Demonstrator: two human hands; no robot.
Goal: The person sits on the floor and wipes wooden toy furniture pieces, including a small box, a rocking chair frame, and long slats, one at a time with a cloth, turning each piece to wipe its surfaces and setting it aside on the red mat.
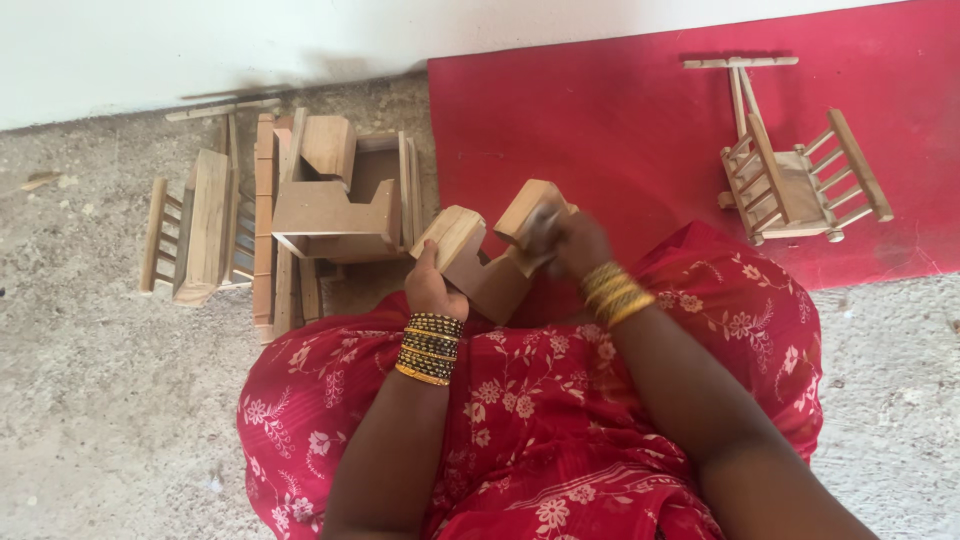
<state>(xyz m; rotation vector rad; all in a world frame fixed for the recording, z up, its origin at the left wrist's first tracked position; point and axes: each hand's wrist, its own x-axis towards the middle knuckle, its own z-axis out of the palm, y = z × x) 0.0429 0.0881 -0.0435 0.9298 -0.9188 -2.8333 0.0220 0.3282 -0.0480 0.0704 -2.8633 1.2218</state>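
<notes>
Wood, pale and unfinished: a U-shaped block (480, 262) is held above the lap, between both hands. The left hand (432, 288) is closed around its left upright from below, thumb up the side. The right hand (568, 240) is pressed against the right upright, fingers curled; whether something small (a sanding scrap, perhaps) is pinched in it cannot be told, as motion blur hides it.

Risks, judged only: the block is gripped at one end, so a hard push from the right hand could twist it out of the left; fingers lie close to the rubbed edge and could be scraped.

Left of the left hand, a stack of similar blocks (335, 200) and slat frames (195, 225) lies on the concrete floor (90, 400), close enough to be knocked. Well right of the right hand, a finished toy chair (790, 180) sits on the red mat (600, 120), out of the way.
</notes>
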